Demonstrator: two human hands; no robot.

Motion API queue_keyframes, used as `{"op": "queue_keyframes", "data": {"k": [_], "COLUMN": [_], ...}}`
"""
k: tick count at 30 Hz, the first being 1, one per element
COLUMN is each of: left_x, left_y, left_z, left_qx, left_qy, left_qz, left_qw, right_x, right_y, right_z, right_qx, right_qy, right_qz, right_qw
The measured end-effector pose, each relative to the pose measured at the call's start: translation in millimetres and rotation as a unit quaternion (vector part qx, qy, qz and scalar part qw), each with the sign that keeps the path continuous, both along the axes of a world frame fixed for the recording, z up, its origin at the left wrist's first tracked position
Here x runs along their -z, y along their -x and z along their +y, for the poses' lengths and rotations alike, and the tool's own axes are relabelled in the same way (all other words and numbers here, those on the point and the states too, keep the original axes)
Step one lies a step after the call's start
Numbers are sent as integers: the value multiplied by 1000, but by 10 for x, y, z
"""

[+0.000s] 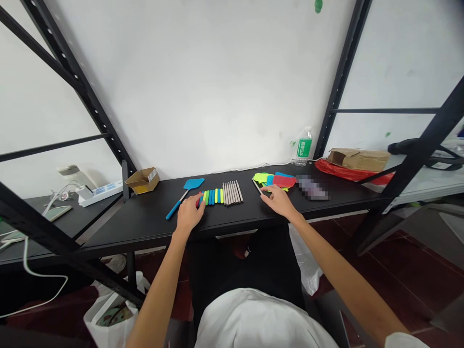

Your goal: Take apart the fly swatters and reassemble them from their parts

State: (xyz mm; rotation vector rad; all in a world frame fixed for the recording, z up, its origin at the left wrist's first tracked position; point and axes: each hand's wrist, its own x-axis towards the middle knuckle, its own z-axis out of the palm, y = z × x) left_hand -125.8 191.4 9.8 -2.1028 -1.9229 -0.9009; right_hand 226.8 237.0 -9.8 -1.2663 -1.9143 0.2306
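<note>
On the black table, my left hand (190, 211) closes its fingers on a red handle (197, 202) at the left end of a row of blue and yellow-green handles (213, 196). Several thin metal rods (232, 193) lie side by side just right of that row. My right hand (278, 199) pinches a single metal rod (257, 186) near its lower end. Behind my right fingers is a pile of flat swatter heads (284, 181) in red, blue and yellow-green. A complete blue fly swatter (177, 204) lies slanted left of my left hand.
An open cardboard box (143, 181) sits at the table's left end. A water bottle (303, 147) stands by the wall, near a blurred purplish item (313, 187). Farther right are a cardboard piece (358, 158) and red plastic (348, 171). Black metal uprights (342, 72) frame both sides.
</note>
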Motion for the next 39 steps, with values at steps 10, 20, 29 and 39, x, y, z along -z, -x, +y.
{"op": "queue_keyframes", "data": {"k": [10,20,29,39], "left_x": [48,48,21,-59], "left_y": [35,42,33,96], "left_z": [17,13,3,-24], "left_qx": [-43,-81,-97,-157], "left_qy": [35,45,67,26], "left_qz": [-36,-51,-75,-137], "left_qw": [998,994,990,978], "right_x": [37,-27,14,-12], "right_y": [87,142,123,-23], "right_z": [-36,-77,-7,70], "right_qx": [43,97,90,-31], "right_qy": [-7,50,58,112], "right_qz": [-119,-120,-96,139], "right_qw": [992,987,990,983]}}
